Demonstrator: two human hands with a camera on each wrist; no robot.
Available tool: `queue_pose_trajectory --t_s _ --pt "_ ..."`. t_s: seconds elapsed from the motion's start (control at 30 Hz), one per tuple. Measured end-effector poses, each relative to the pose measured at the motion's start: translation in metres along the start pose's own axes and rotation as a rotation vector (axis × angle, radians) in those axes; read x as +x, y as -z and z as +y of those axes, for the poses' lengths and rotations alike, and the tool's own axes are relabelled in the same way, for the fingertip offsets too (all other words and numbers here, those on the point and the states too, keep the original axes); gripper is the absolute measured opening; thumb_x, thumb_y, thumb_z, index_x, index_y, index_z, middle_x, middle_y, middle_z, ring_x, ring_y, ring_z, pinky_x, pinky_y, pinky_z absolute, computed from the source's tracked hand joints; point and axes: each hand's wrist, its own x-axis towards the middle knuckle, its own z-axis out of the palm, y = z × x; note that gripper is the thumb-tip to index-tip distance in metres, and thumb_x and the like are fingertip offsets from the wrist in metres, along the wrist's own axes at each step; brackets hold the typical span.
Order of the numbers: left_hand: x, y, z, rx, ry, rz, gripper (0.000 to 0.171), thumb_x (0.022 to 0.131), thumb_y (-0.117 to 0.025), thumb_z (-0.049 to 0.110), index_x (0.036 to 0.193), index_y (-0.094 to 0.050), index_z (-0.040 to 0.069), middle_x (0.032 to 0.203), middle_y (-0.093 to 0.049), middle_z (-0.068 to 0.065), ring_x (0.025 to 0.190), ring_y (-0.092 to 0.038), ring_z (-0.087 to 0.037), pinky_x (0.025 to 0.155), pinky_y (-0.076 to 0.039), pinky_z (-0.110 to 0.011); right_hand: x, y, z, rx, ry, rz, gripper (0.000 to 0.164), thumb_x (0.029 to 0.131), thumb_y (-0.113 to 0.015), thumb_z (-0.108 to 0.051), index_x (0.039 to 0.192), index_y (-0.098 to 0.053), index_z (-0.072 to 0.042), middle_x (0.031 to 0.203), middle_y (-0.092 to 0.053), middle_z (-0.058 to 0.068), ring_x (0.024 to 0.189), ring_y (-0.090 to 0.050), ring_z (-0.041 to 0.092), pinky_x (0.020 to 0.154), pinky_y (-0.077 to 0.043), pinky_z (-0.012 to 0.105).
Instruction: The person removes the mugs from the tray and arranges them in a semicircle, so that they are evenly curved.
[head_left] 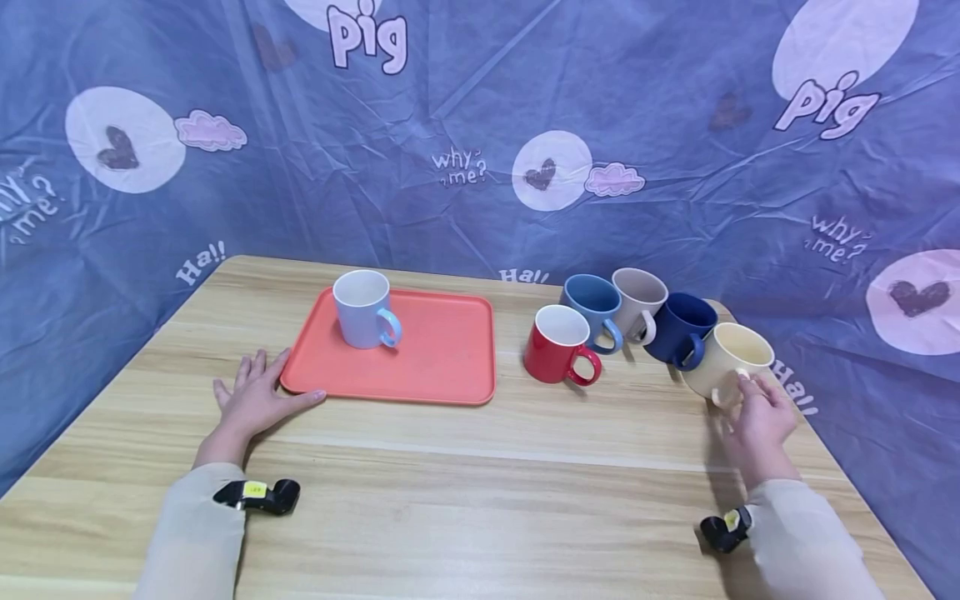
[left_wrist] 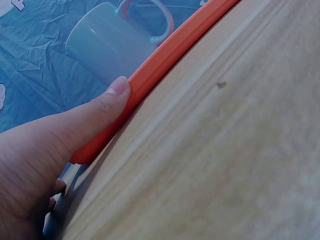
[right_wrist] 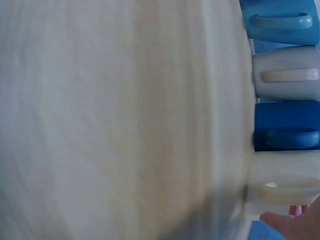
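My left hand (head_left: 255, 398) is spread at the near left corner of a coral-red tray (head_left: 442, 379), its thumb (left_wrist: 107, 107) lying along the near rim. On the tray's left half stands a light blue mug (head_left: 360, 321) with a white inside, handle to the right. Over at the right of the table, my right hand (head_left: 761, 421) pinches the handle of a cream mug (head_left: 716, 367). Only part of that hand's thumb and fingers shows in the right wrist view, below the cream mug's handle. Close beside the cream mug is a navy mug (head_left: 678, 325).
Left of the navy mug stand a grey mug (head_left: 637, 300), a medium-blue mug (head_left: 592, 304) and, nearer, a red mug (head_left: 551, 350). All sit on a light wooden table (head_left: 480, 500). A blue printed cloth (head_left: 465, 108) hangs behind it and along both sides.
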Motion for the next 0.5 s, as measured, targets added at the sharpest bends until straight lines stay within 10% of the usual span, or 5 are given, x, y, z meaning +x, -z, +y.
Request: queue_pose_trajectory --t_s 0.2,0.5 --pt "0.001 0.0 0.0 0.007 0.0 -0.001 0.104 0.063 -0.054 0.069 0.137 -0.017 0.006 0.134 -0.005 -0.035 0.122 0.01 -0.045 0.08 0.019 -0.065 -0.009 -0.019 -0.023 -0.25 0.229 0.048 0.033 0.072 -0.066 -0.003 0.104 -0.059 -0.006 0.082 -0.054 -0.007 0.079 -0.05 0.002 0.078 -0.037 0.012" --pt "0.001 0.0 0.001 0.003 -0.001 0.002 0.104 0.063 -0.055 0.069 0.138 -0.017 0.007 0.134 -0.005 -0.035 0.122 0.009 -0.046 0.08 0.019 -0.064 -0.034 -0.08 -0.052 -0.244 0.231 -0.083 0.041 0.07 -0.07 -0.006 0.109 -0.058 -0.008 0.082 -0.054 -0.005 0.082 -0.05 0.005 0.079 -0.037 0.013"
